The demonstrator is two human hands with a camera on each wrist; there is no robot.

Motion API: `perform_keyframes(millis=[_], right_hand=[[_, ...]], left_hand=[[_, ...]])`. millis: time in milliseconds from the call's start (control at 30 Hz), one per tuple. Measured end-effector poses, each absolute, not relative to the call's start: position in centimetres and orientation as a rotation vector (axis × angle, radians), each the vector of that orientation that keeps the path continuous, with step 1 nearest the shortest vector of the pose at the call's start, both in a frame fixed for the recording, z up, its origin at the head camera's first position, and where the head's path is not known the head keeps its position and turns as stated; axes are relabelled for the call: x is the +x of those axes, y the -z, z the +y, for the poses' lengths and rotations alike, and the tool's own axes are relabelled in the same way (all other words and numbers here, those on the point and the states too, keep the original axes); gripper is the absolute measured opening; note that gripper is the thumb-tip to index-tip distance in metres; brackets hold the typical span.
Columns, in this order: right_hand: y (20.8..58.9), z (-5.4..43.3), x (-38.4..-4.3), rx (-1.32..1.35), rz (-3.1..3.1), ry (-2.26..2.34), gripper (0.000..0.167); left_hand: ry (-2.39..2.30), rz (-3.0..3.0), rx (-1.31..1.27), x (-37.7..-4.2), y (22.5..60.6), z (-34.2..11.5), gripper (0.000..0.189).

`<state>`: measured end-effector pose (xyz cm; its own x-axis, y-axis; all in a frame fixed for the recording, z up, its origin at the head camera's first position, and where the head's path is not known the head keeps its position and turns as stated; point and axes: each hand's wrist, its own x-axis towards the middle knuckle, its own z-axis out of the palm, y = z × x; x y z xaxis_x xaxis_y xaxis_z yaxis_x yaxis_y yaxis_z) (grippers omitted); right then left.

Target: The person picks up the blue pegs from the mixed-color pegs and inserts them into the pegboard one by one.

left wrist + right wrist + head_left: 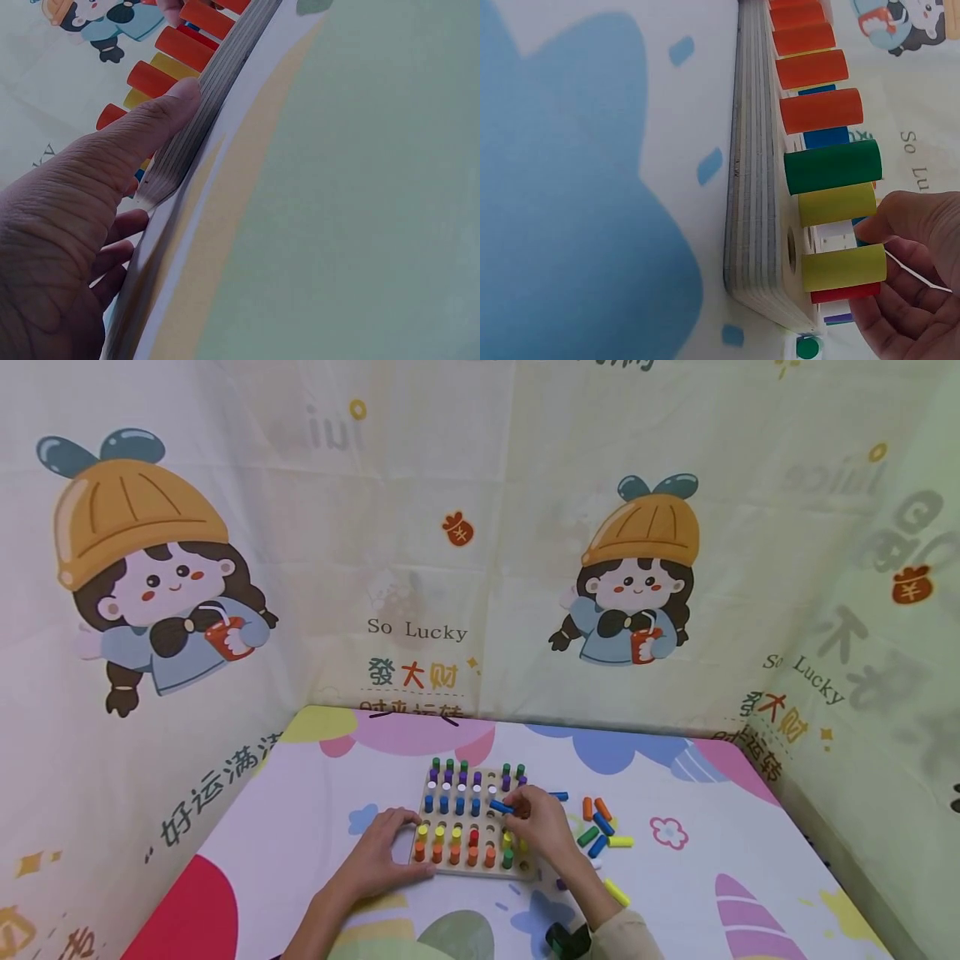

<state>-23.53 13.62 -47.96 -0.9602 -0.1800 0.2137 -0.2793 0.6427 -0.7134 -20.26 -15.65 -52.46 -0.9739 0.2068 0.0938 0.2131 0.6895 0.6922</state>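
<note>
A wooden pegboard (pixel 472 871) lies on the table with rows of coloured pegs standing in its holes. My left hand (pixel 378 852) rests at its near left corner, the thumb (pixel 161 112) laid straight along the front edge and the other fingers by the left side. Over the right part of the board, my right hand (pixel 543 818) pinches a blue peg (pixel 501 807) between thumb and fingertips, tilted near the end of the blue row. In the right wrist view, upright pegs partly hide this peg. A green peg (pixel 832 166) stands at the end of the orange row.
Loose pegs lie right of the board, among them an orange peg (pixel 587 808), a green peg (pixel 588 836) and a yellow peg (pixel 616 892). A dark object (pixel 567 940) is by the right sleeve (pixel 626 937). Printed cloth walls (pixel 517 693) rise behind and beside the table.
</note>
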Motion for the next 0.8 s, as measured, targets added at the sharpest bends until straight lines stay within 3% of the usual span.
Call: perform_keyframes(millis=[800], right_hand=[[47.0,12.4,-24.3,0.408,-2.805,-1.171,0.015]], left_hand=[[1.18,-2.88,-0.35,-20.4,52.4,-15.8,0.075]])
